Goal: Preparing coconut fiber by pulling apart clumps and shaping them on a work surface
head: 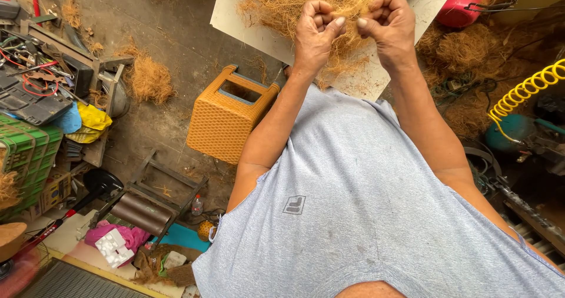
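A pile of golden-brown coconut fibre (pixel 282 1) lies on a pale board (pixel 235 12) at the top of the view. My left hand (pixel 315 33) and my right hand (pixel 388 24) are raised side by side over the pile, both closed into loose fists. A thin strand of the fibre (pixel 349 22) is pinched between the thumbs and forefingers of both hands. My forearms reach up from a grey sleeveless shirt that fills the lower right.
An orange woven plastic stool (pixel 226 118) stands left of my left arm. Loose fibre clumps (pixel 147 80) lie on the concrete floor. A tool clutter (pixel 35 80), a green crate (pixel 26 151), a yellow coiled hose (pixel 527 89) and a red bucket (pixel 465 4) surround me.
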